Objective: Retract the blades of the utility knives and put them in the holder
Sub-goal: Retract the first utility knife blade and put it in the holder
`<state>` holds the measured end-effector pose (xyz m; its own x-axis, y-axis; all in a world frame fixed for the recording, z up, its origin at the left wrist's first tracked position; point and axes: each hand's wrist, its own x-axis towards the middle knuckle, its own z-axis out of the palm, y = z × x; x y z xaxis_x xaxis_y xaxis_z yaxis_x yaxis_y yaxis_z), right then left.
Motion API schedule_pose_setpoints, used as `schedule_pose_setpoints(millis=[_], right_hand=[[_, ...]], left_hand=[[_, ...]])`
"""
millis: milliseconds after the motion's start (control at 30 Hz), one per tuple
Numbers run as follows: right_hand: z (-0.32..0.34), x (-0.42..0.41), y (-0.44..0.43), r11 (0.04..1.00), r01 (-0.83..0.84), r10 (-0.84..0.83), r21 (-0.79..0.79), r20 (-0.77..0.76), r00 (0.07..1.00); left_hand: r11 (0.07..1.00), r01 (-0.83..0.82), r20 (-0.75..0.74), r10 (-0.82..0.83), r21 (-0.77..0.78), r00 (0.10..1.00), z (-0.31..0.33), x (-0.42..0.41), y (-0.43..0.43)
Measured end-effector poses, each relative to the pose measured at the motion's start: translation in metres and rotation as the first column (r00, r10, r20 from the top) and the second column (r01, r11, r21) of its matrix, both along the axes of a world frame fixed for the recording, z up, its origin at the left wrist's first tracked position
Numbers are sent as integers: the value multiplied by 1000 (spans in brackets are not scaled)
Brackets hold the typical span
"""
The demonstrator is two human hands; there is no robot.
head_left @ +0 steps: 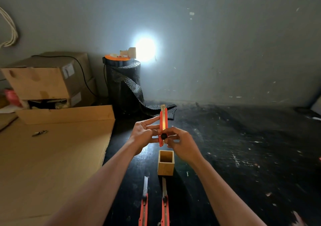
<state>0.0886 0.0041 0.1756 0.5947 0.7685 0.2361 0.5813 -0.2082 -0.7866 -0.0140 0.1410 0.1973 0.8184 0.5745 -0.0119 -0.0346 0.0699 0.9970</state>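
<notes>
**Drawing the blade back into the raised knife**

We are working over a dark work surface (243, 147), with a broad sheet of cardboard (52, 156) lying to the left. Near the middle the wooden holder (165, 163) is standing upright and open, with nothing in it that we can see. Two more utility knives (144, 203) are lying side by side just nearer than the holder, blades out and pointing far.

We are holding the red knife (163, 126) upright above and beyond the holder. Our left hand (144, 132) is pinching the body from the left side, and our right hand (180, 142) is closing thumb and fingers on the black slider knob (163, 136). A short tip of blade (163, 107) is showing at the top.

To do this well, we judge we should be keeping the left fingers on the casing, clear of the blade channel, and drawing the knob steadily toward the near end until no metal shows, before lowering the knife into the holder.
</notes>
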Motion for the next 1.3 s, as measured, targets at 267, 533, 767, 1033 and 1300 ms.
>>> schedule_pose_setpoints(millis=[267,533,767,1033,1300], right_hand=[[2,-3,1,997,74,-74,16,-23,997],[6,0,3,995,95,-95,13,-24,995],[10,1,3,998,66,-66,12,32,997],[8,-1,3,998,63,-64,22,53,997],[6,-13,5,986,160,-161,52,6,987]], left_hand=[[1000,19,13,-19,2,1000,3,6,-1],[1000,10,16,-10,29,1000,5,10,4],[999,5,21,-6,48,1000,8,11,6],[998,9,23,-11,58,1000,11,10,5],[998,49,32,-50,41,998,8,2,4]])
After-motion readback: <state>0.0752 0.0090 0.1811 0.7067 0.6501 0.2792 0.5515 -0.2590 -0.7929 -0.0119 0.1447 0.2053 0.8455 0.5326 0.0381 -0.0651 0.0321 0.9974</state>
